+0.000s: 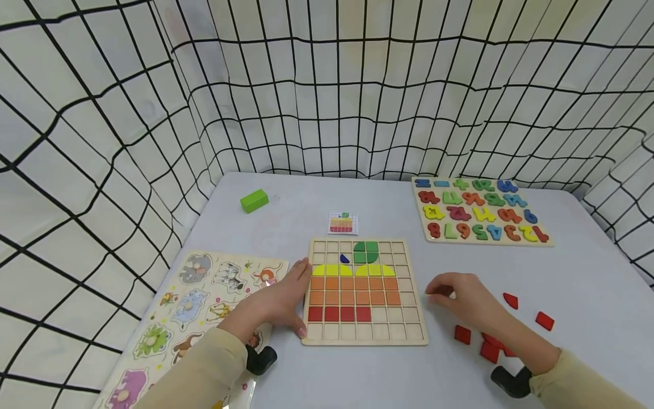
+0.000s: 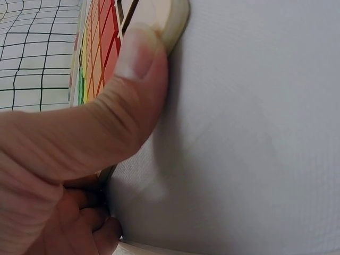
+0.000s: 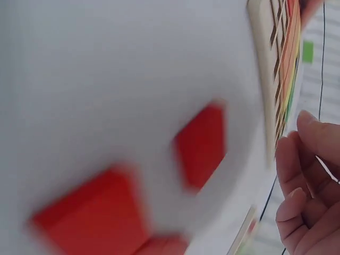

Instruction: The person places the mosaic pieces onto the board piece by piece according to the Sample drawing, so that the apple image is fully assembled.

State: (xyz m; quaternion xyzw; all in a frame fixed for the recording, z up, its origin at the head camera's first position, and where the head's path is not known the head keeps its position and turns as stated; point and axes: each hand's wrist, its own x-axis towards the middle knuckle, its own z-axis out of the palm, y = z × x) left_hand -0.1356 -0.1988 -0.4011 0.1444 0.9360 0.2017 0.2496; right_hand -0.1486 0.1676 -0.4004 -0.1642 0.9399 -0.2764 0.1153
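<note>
A wooden grid board (image 1: 398,332) lies mid-table, holding green, yellow, orange and several red pieces, plus a small blue piece (image 1: 344,258). Along its left edge rests my left hand (image 1: 278,298); the thumb (image 2: 141,58) touches the near-left corner and the fingers lie farther up that side. My right hand (image 1: 462,295) hovers just right of the board, fingers loosely bent and thumb close to them. No piece shows between the fingertips in the right wrist view. Loose red pieces (image 1: 462,335) lie below and right of that hand; one red piece (image 3: 204,146) appears blurred in its wrist view.
Beyond the board lies a small picture card (image 1: 343,223) with a similar pattern. A green block (image 1: 254,200) sits at the back left. An animal puzzle board (image 1: 168,307) lies at left, a number puzzle board (image 1: 480,210) at back right. Black netting (image 1: 327,85) surrounds the table.
</note>
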